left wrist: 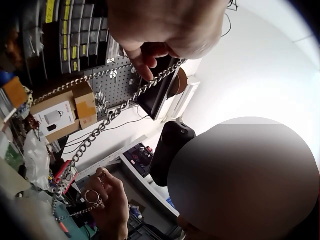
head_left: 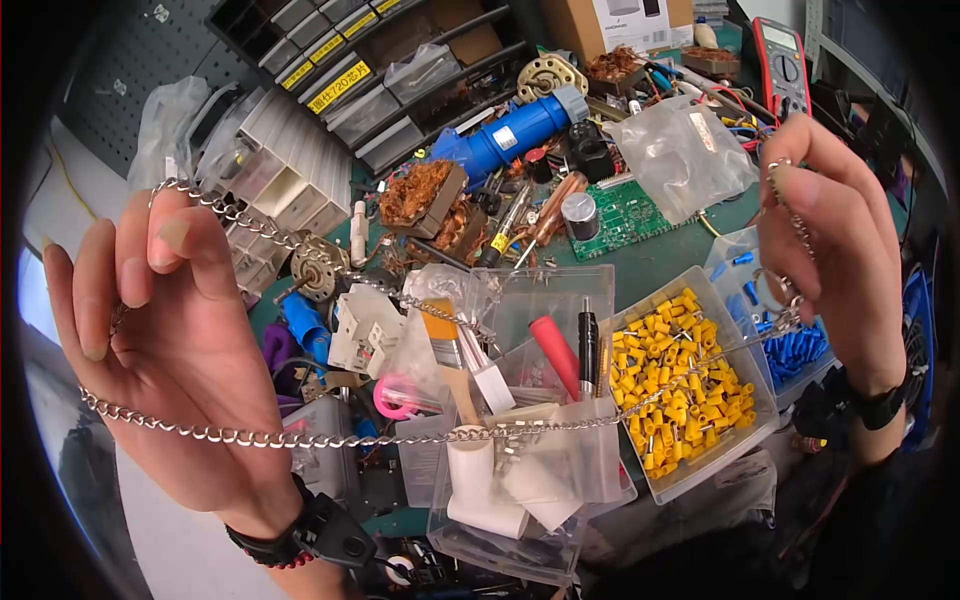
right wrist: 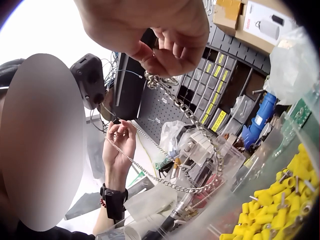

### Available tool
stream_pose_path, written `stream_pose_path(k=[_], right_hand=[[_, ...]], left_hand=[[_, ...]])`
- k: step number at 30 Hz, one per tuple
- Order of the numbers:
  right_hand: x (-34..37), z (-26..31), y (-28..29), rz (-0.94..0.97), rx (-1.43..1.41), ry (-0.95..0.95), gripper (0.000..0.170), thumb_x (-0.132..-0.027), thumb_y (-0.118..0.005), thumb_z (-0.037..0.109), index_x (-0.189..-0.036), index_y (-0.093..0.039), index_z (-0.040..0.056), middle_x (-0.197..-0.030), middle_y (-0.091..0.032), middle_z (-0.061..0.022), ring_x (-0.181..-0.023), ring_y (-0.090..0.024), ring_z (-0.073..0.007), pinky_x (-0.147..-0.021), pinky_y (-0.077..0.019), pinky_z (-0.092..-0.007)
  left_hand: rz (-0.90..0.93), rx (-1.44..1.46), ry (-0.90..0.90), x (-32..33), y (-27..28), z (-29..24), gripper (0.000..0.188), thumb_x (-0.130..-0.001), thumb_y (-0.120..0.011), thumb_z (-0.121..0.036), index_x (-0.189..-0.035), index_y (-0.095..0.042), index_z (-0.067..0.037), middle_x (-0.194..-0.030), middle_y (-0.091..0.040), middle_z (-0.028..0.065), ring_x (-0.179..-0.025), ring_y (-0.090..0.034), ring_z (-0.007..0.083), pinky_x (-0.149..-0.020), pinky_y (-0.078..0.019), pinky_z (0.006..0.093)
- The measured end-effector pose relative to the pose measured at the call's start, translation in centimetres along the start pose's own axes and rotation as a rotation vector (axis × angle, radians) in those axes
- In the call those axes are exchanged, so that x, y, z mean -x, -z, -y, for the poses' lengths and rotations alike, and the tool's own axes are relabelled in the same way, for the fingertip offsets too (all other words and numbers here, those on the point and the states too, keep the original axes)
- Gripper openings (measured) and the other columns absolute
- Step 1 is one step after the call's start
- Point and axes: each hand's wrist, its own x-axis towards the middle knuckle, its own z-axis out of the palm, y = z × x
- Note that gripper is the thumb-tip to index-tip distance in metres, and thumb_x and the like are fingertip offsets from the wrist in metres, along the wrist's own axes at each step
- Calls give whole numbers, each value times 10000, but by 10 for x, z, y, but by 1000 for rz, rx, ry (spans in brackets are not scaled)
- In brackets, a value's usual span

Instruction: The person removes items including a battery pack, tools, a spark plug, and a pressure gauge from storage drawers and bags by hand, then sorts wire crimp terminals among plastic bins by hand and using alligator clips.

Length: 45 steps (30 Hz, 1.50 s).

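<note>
A silver chain (head_left: 350, 440) hangs in a loop between both hands, above the cluttered bench. The left hand (head_left: 190, 370), palm up, pinches one strand between thumb and fingertips, and another part of the chain runs behind its fingers and past the palm's outer side. On the right, the right hand (head_left: 830, 230) pinches the chain's other end, with a metal ring (left wrist: 91, 196) beside its fingers in the left wrist view. In the right wrist view, the chain (right wrist: 187, 112) drops from bunched links under the right fingertips.
Below the chain lie a bin of yellow terminals (head_left: 680, 390), a bin of blue terminals (head_left: 795, 350) and a clear box (head_left: 540, 285) with pens and a brush. Behind are a green circuit board (head_left: 640, 215), a blue connector (head_left: 510, 135), a red multimeter (head_left: 782, 65) and drawers (head_left: 390, 150).
</note>
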Motion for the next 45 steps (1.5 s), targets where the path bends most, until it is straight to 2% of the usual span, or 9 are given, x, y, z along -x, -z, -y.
stream_pose_path(k=[8, 14, 17, 21, 27, 35, 37, 38, 45], right_hand=[[1, 4, -18, 60, -98, 121, 263, -935, -506, 299, -950, -481, 38, -554, -459, -3, -434, -474, -84, -412, -407, -191], [9, 6, -29, 375, -278, -25, 287, -891, -541, 22, -1168, -548, -53, -647, -555, 9, -562, -550, -47, -530, -436, -187], [7, -1, -37, 477, -209, 21, 339, -907, -581, -16, -1244, -548, -1, -727, -528, 29, -645, -539, -28, -585, -437, -178], [0, -9, -52, 516, -60, 190, 349, -895, -631, -9, -1236, -563, 19, -739, -496, 26, -672, -513, -25, -597, -425, -172], [-3, -14, -61, 601, -100, 158, 140, -917, -627, 36, -1040, -574, -5, -771, -509, 28, -670, -487, -18, -565, -388, -193], [4, 19, -73, 219, -272, 149, 159, -982, -547, 201, -1024, -550, 48, -785, -519, 45, -647, -467, -18, -567, -363, -170], [-4, 11, -74, 198, -412, 320, 173, -992, -520, 195, -1040, -543, 31, -784, -516, 39, -640, -456, -21, -576, -366, -171], [-9, 11, -75, 85, -471, 200, 204, -1002, -495, 207, -1057, -535, 14, -775, -521, 25, -621, -444, -33, -581, -364, -175], [-8, 16, -83, 120, -431, 248, 209, -1003, -491, 209, -1063, -532, 13, -771, -523, 20, -634, -464, -43, -594, -379, -182]], left_hand=[[28, 42, 3, -17, -15, -3, 227, -938, -454, 9, -725, -398, -45, -832, -378, 88, -924, -457, 234, -1195, -270, 436], [111, 106, 88, -22, -27, 11, 303, -989, -456, -78, -690, -417, -46, -843, -405, 89, -934, -449, 225, -1146, -349, 430], [150, 121, 135, -22, -33, 10, 290, -972, -474, -61, -690, -410, -53, -830, -390, 76, -900, -436, 206, -1097, -390, 404], [5, 146, 121, -13, -38, 8, 259, -940, -503, -21, -702, -411, -65, -814, -369, 57, -856, -423, 180, -1010, -430, 366], [165, 208, 246, -10, -33, 10, 258, -927, -529, -3, -705, -425, -84, -803, -361, 40, -819, -408, 164, -953, -432, 337], [117, -84, 209, 6, -32, 23, 355, -1041, -381, -253, -704, -352, -146, -742, -348, 3, -776, -395, 136, -775, -407, 309], [-155, -362, 243, 13, -40, 26, 324, -1044, -366, -286, -757, -353, -135, -751, -363, -2, -765, -422, 143, -749, -437, 314], [-193, -465, 247, 17, -38, 31, 307, -1044, -350, -319, -808, -367, -124, -756, -389, -5, -754, -462, 155, -726, -475, 331], [-136, -710, 450, 36, -38, 32, 287, -1005, -464, -274, -1089, -480, 0, -812, -514, 51, -841, -552, 167, -825, -521, 369]])
